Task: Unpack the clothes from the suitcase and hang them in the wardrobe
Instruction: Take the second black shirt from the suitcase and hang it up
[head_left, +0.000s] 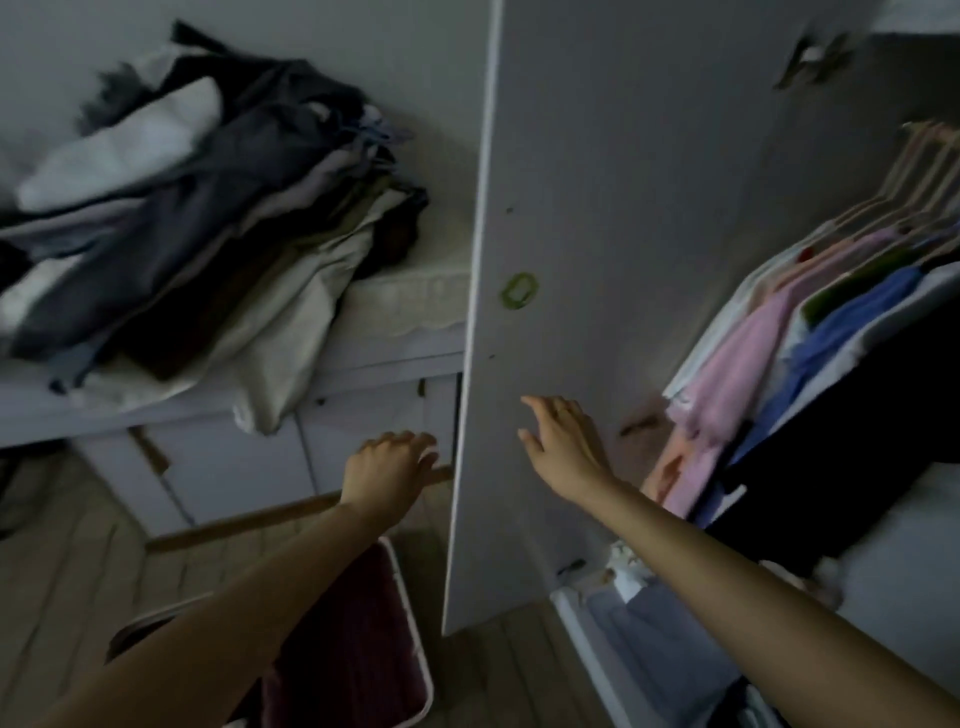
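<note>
**Both hands out at the open wardrobe door**

The left hand (387, 470) reaches forward with its arm nearly straight, knuckles up and fingers curled loosely, its grip holding nothing; the fingertips sit just left of the wardrobe door (597, 249) edge, and whether they touch it cannot be told. Above and left of that hand, a pile of folded clothes (208, 228) lies on a bed (405, 306), blurred. The right hand (563, 441) is spread wide, fingers straight, against the door's inner face. Right of it, hung clothes (769, 353) on hangers (904, 176) fill the wardrobe, their lower parts dark and hard to make out.
</note>
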